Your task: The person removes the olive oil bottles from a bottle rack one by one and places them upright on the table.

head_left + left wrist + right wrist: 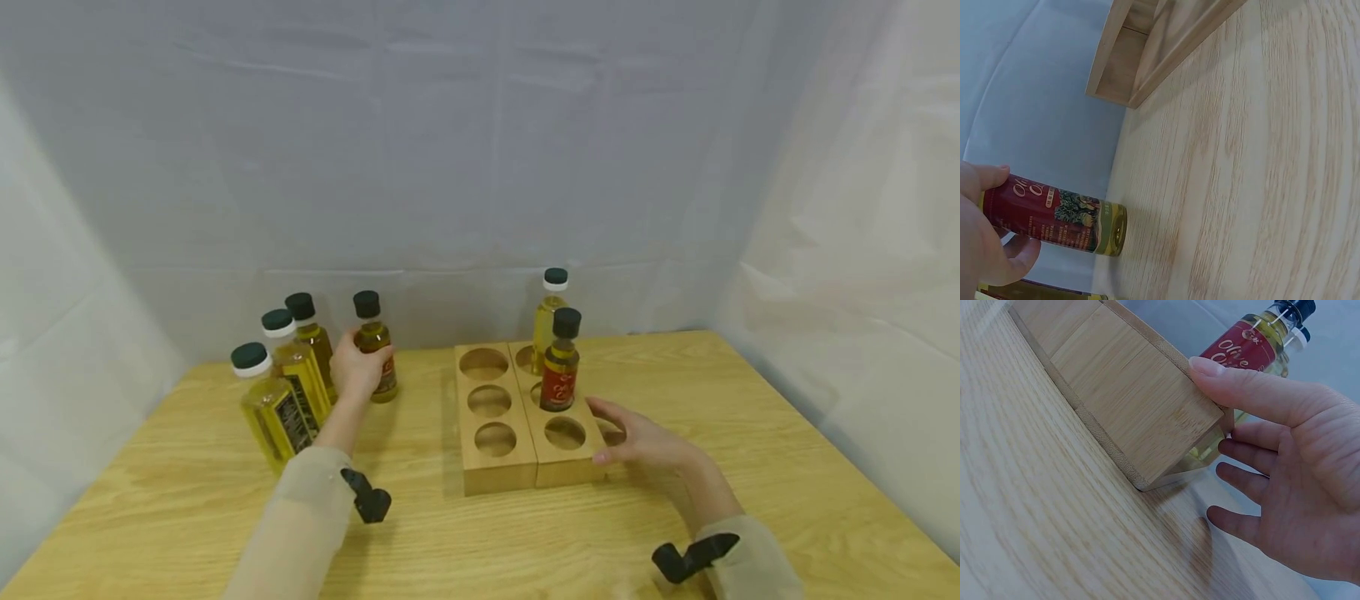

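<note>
Left hand (358, 367) is wrapped round a small oil bottle (372, 343) with a black cap and red label, fingers and thumb curled about its body; the bottle stands on the wooden table (750, 417), left of the rack and just right of the other loose bottles. From the left wrist view the thumb (988, 176) lies on the red label and the bottle's base sits on the table top. Right hand (637, 437) lies open, fingers relaxed, resting against the near right corner of the wooden rack (495, 475); the right wrist view shows the thumb (1247, 387) laid over the rack's top edge, the other fingers spread loose beside its side, nothing gripped. Two bottles already stand in the rack's right row: a red-label bottle (561, 362) in the middle hole and a white-collared bottle (551, 312) in the far hole behind it. Over on the left, three more bottles (288, 375) stand bunched together, close behind the left wrist
</note>
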Tool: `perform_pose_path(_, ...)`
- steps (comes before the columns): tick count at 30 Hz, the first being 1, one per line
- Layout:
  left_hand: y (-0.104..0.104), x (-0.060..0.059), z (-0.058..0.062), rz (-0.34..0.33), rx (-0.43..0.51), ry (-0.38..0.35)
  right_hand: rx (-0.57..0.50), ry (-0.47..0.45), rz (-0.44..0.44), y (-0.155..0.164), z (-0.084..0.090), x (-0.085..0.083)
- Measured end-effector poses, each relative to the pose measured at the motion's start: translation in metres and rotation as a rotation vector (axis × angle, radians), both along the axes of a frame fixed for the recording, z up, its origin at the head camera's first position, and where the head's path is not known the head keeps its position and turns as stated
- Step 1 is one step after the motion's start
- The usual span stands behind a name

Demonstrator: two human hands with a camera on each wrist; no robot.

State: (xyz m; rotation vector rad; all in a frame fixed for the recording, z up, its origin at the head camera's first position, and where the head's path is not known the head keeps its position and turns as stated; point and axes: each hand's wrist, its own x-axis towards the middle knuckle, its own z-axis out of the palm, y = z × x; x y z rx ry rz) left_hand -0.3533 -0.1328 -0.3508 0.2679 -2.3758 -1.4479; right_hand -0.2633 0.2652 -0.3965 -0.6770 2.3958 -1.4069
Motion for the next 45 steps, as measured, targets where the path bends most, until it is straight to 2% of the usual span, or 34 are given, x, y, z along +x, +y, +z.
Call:
perform_pose_path(15,-0.003,-0.004,-0.002,0.025,-0.045,0.016,0.001,0.026,0.003,-0.001,0.0,0.0)
perform_pose_path(24,-0.004,-0.002,-0.005,0.027,-0.005,0.035,0.001,0.018,0.017,-0.001,0.003,0.002)
perform_pose_path(33,0.003,0.007,-0.007,0.093,0.05,0.077,-0.006,0.014,0.021,-0.001,0.006,0.005)
perform_pose_path(38,0.005,0.013,-0.006,0.115,0.032,0.092,0.001,0.016,0.013,-0.001,0.005,0.005)
perform_pose_path(45,0.014,0.022,-0.001,0.113,-0.007,0.159,0.007,0.028,0.021,0.0,0.002,0.002)
